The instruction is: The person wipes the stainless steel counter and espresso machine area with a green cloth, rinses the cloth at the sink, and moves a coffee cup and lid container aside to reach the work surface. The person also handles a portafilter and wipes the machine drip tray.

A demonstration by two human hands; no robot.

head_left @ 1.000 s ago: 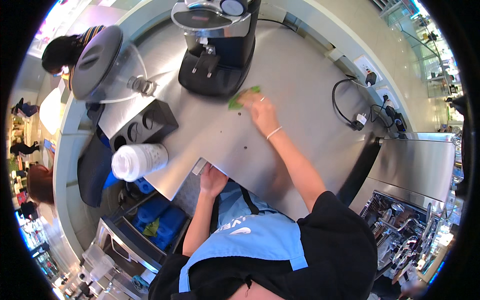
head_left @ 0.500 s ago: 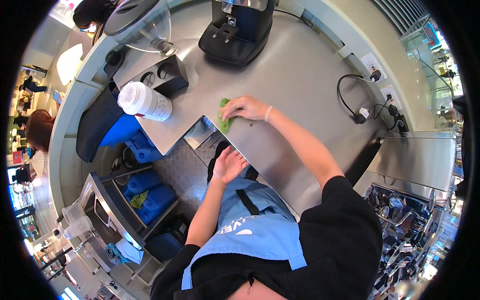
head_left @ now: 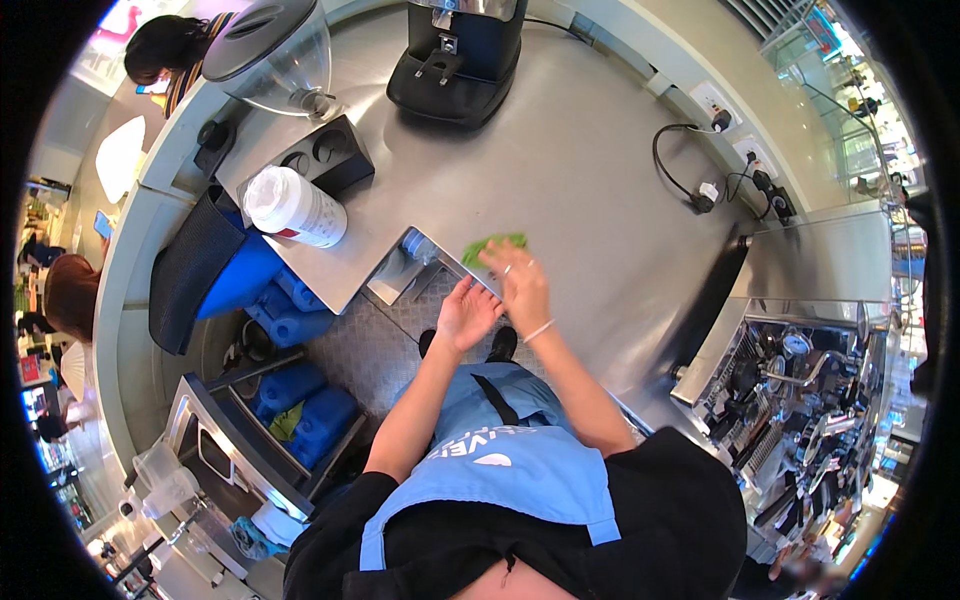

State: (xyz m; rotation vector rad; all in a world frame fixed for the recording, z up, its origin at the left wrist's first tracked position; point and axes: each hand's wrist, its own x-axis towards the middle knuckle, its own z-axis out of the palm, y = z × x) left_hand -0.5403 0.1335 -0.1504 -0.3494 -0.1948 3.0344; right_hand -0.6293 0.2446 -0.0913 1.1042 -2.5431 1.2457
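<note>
My right hand (head_left: 524,288) presses a green cloth (head_left: 490,246) on the steel counter (head_left: 590,200), beside the edge of its cutout. Just below that edge my left hand (head_left: 470,316) is held palm up with its fingers apart and curved, holding nothing visible, close under my right hand. A white cylindrical container (head_left: 300,210) stands on the counter to the left of the cutout, in front of a black block with round holes (head_left: 350,165). My right fingers hide part of the cloth.
A black grinder (head_left: 450,85) and detached clear hopper (head_left: 280,75) stand at the back. Cables (head_left: 680,180) run at right above a metal tool-filled station (head_left: 790,390). Blue jugs (head_left: 310,420) sit low left. Two people (head_left: 165,55) (head_left: 75,295) are beyond the left wall.
My right hand with the cloth has moved from near the grinder down to the cutout's edge, lately shifting rightward. My left hand came off the edge, turned palm up and rose slightly rightward.
</note>
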